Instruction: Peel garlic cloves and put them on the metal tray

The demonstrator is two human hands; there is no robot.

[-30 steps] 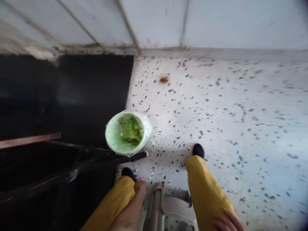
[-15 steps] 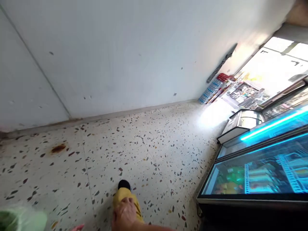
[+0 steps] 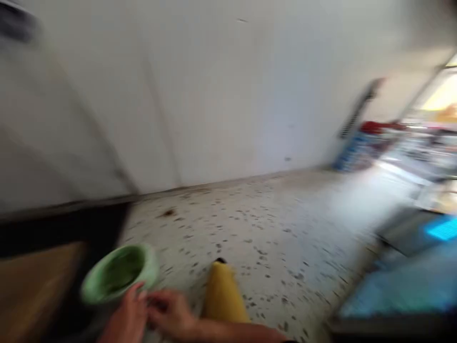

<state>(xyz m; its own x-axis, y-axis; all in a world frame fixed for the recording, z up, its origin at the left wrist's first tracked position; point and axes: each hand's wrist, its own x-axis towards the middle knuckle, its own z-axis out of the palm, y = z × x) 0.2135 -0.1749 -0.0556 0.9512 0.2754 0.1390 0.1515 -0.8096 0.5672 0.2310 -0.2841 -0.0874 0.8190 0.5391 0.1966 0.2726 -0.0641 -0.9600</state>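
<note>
A round, pale green plastic bin (image 3: pixel 152 269) with blurred green contents (image 3: pixel 123 270) stands at the left edge of the pale speckled floor (image 3: pixel 257 238), beside a flat black surface (image 3: pixel 103 221). The left hand (image 3: pixel 130 312) and right hand (image 3: pixel 169 309) come together by its near rim; blur hides whether they are open, closed or gripping anything.

The left grip (image 3: pixel 127 312) sits beside the curled right grip (image 3: pixel 172 312), right forearm (image 3: pixel 237 329) nearly level.

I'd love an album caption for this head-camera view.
Left hand and right hand, close together by a pale green bin, near a yellow trouser leg.
</note>
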